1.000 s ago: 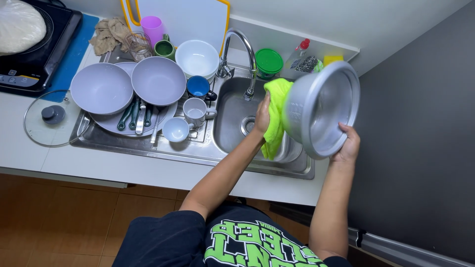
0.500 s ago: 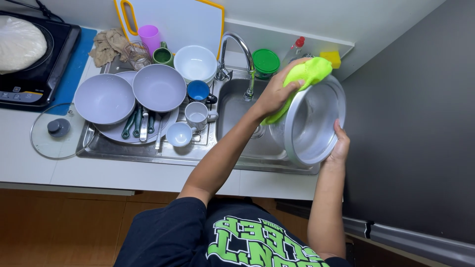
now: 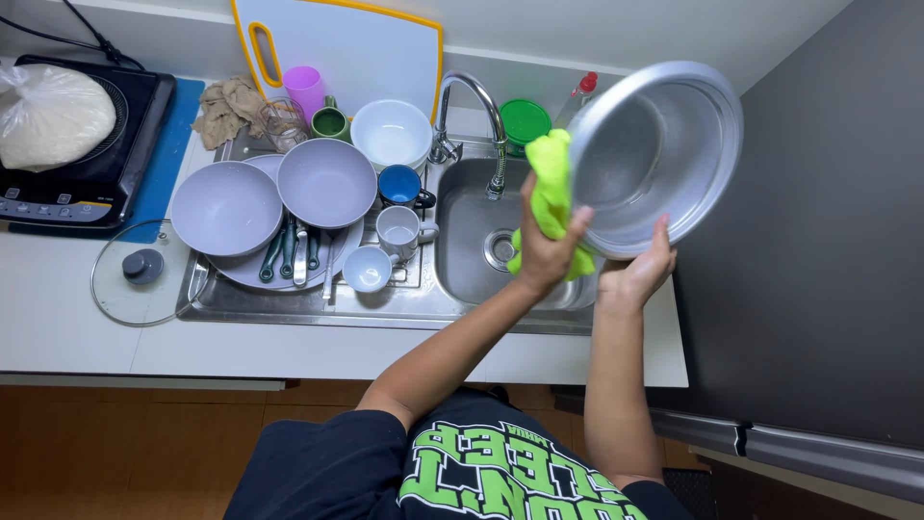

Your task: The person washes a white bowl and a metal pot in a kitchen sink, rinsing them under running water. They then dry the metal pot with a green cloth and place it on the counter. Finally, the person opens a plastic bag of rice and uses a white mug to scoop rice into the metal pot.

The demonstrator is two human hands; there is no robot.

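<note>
Head view, left hand: the left hand is clamping a bright green cloth and pressing it against the rim of the metal basin, centre right of the frame.
Head view, right hand: the right hand is gripping the basin's lower edge from beneath, fingers curled on the rim.
Basin position: it is being held tilted in the air above the sink, upper right of the frame, its hollow facing the camera.
Progress: wiping is under way; the basin's inside is looking clean and free of suds, though wetness cannot be judged. It is not yet set down.
Done pile: two grey bowls, a white bowl, cups and utensils are lying on the drainer, centre left.
Elsewhere: a glass lid is resting on the tabletop, lower left; the tap is showing no running water.
</note>
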